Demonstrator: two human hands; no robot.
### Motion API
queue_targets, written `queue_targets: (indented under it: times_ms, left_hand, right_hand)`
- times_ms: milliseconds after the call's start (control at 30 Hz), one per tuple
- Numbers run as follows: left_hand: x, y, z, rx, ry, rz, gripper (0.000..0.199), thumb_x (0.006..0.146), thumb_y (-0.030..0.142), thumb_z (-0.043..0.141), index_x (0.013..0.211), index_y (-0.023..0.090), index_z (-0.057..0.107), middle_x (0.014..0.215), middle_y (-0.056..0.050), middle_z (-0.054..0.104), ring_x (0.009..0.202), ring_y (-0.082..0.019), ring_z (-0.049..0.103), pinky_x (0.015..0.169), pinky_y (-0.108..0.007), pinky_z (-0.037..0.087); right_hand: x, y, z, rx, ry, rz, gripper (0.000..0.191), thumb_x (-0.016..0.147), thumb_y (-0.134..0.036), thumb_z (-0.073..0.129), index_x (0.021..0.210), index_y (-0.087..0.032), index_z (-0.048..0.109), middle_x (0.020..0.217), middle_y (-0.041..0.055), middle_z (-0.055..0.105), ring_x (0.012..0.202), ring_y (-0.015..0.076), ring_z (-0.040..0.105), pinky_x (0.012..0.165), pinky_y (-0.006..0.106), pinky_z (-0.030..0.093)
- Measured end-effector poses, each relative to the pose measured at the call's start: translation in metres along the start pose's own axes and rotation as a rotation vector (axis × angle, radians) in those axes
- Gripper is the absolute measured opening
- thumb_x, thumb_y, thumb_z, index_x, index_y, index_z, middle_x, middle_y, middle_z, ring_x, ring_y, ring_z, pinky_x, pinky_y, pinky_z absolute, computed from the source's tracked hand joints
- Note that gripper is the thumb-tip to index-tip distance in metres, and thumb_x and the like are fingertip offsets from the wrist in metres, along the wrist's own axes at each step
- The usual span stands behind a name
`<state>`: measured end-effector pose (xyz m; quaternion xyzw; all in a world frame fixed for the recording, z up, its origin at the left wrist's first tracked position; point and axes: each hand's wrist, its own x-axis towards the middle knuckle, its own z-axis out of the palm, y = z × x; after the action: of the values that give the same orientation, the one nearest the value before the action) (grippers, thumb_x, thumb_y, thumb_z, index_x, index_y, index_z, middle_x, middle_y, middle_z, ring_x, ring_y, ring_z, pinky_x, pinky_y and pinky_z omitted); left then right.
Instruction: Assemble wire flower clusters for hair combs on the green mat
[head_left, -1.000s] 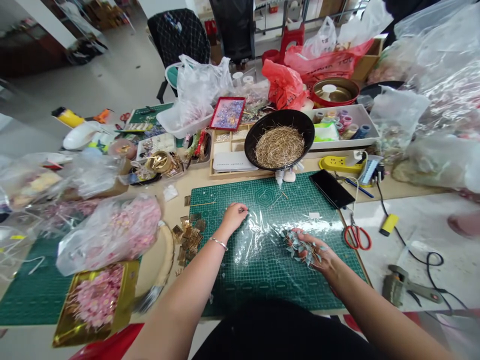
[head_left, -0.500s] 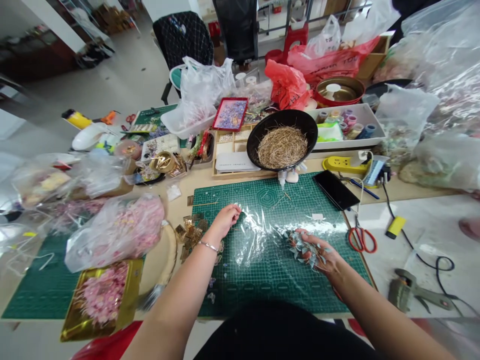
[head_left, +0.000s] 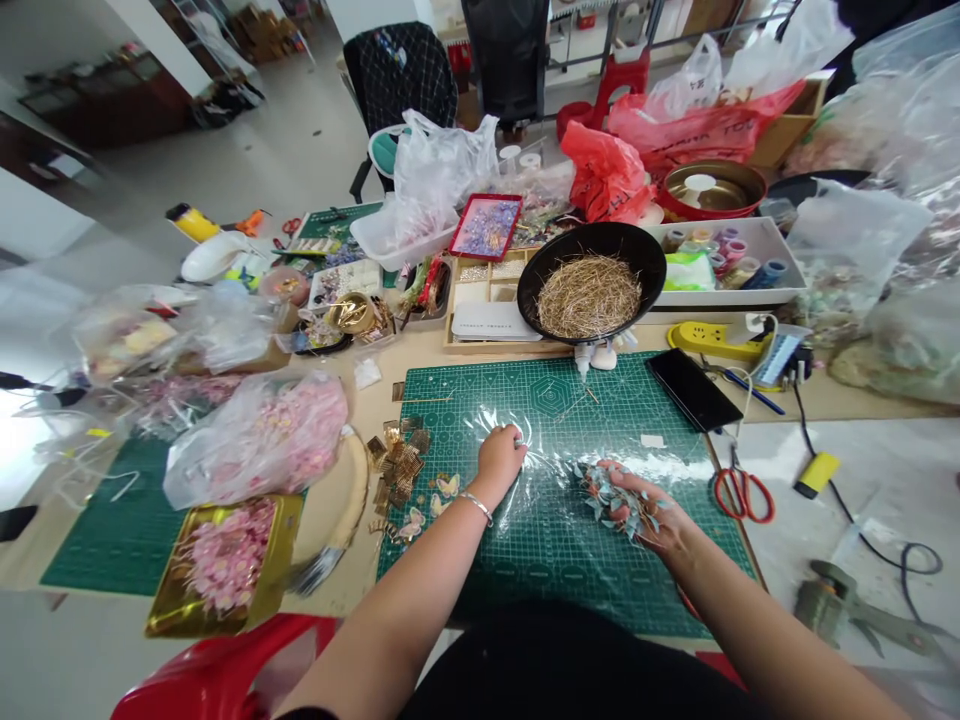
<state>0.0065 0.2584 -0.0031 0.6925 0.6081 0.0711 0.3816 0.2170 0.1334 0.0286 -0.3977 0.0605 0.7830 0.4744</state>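
My right hand (head_left: 645,505) is curled around a bunch of small pale-blue leafy sprigs (head_left: 611,500) on thin stems, held low over the green cutting mat (head_left: 555,590). My left hand (head_left: 501,458), a bracelet at its wrist, is closed with fingertips together above the middle of the mat, apart from the bunch. Anything between those fingertips is too small or hidden to make out. Beside the left forearm lie several butterfly pieces (head_left: 412,524) and a heap of gold combs (head_left: 399,465).
A black bowl of thin gold stems (head_left: 589,295) stands behind the mat. To the right are a phone (head_left: 694,388), red-handled scissors (head_left: 742,495) and a glue gun (head_left: 832,600). A gold tray of pink flowers (head_left: 281,560) and a bagged pink bunch (head_left: 259,435) lie at left.
My left hand has moved right across the mat, closer to the bunch. The right hand still holds the sprigs in about the same place. The whole view has shifted slightly.
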Motion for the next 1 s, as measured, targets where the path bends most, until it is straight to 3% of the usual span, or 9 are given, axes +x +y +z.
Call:
queue_targets:
  times_ms: [67,200,400,533,633,800,933,1000]
  left_hand:
    - [0.002,0.002,0.003,-0.030,-0.029,0.017,0.004,0.072,0.015,0.060,0.070,0.018,0.058,0.080,-0.004,0.056,0.080,-0.018,0.051,0.076,-0.029,0.037]
    - [0.011,0.005,0.001,-0.163,-0.095,0.006,0.012,0.068,0.007,0.057,0.060,0.017,0.054,0.070,-0.002,0.054,0.075,-0.016,0.052,0.072,-0.028,0.038]
    - [0.015,-0.008,-0.039,-0.514,-0.180,-0.095,0.015,0.077,0.014,0.045,0.089,0.016,0.055,0.073,-0.001,0.055,0.060,-0.009,0.051,0.052,-0.020,0.035]
    - [0.000,-0.022,-0.058,-0.620,-0.199,-0.161,0.021,0.076,0.010,0.038,0.088,0.015,0.053,0.078,-0.004,0.057,0.056,-0.006,0.049,0.045,-0.018,0.029]
    - [-0.017,-0.026,-0.052,-0.600,-0.191,-0.225,0.020,0.075,0.011,0.036,0.084,0.014,0.054,0.074,-0.003,0.057,0.052,-0.006,0.047,0.044,-0.018,0.030]
    - [-0.038,-0.026,-0.023,-0.435,-0.110,-0.256,0.023,0.081,0.020,0.035,0.082,0.016,0.057,0.072,-0.003,0.059,0.057,-0.010,0.052,0.052,-0.022,0.036]
    - [-0.048,-0.024,-0.004,-0.210,-0.001,-0.193,0.019,0.077,0.035,0.056,0.075,0.017,0.058,0.074,-0.003,0.059,0.069,-0.016,0.053,0.064,-0.027,0.038]
    - [-0.051,-0.022,0.003,-0.115,0.049,-0.156,0.018,0.071,0.033,0.064,0.078,0.017,0.059,0.078,-0.004,0.058,0.075,-0.018,0.052,0.069,-0.028,0.038]
  right_hand:
    - [-0.002,0.000,0.001,-0.006,0.015,-0.003,0.030,0.066,-0.014,0.073,0.093,-0.018,0.059,0.081,0.0079,0.068,0.068,0.0155,0.065,0.038,0.012,0.045]
    - [-0.005,-0.004,0.005,-0.016,0.041,-0.012,0.031,0.065,-0.011,0.072,0.093,-0.018,0.060,0.079,0.0061,0.068,0.064,0.0144,0.065,0.037,0.012,0.046]
    - [-0.009,-0.012,0.004,-0.019,0.047,-0.014,0.035,0.062,-0.009,0.074,0.094,-0.017,0.059,0.079,0.0068,0.068,0.063,0.0142,0.064,0.037,0.012,0.045]
    - [-0.008,-0.013,0.004,-0.021,0.038,-0.001,0.033,0.063,-0.011,0.074,0.093,-0.018,0.060,0.079,0.0073,0.067,0.066,0.0147,0.064,0.038,0.012,0.045]
    - [-0.005,-0.013,0.006,-0.029,0.027,0.006,0.033,0.062,-0.011,0.075,0.092,-0.017,0.061,0.081,0.0079,0.067,0.069,0.0153,0.064,0.038,0.012,0.045]
    - [0.001,-0.014,0.009,-0.071,0.003,0.029,0.036,0.060,-0.012,0.076,0.093,-0.017,0.063,0.081,0.0085,0.067,0.069,0.0156,0.064,0.039,0.013,0.046]
    - [-0.002,-0.017,0.012,-0.110,-0.016,0.050,0.033,0.062,-0.014,0.075,0.092,-0.020,0.063,0.080,0.0079,0.067,0.068,0.0151,0.063,0.039,0.013,0.046]
    - [-0.005,-0.019,0.014,-0.133,-0.026,0.063,0.029,0.065,-0.015,0.074,0.091,-0.021,0.063,0.079,0.0071,0.067,0.066,0.0136,0.062,0.039,0.013,0.046]
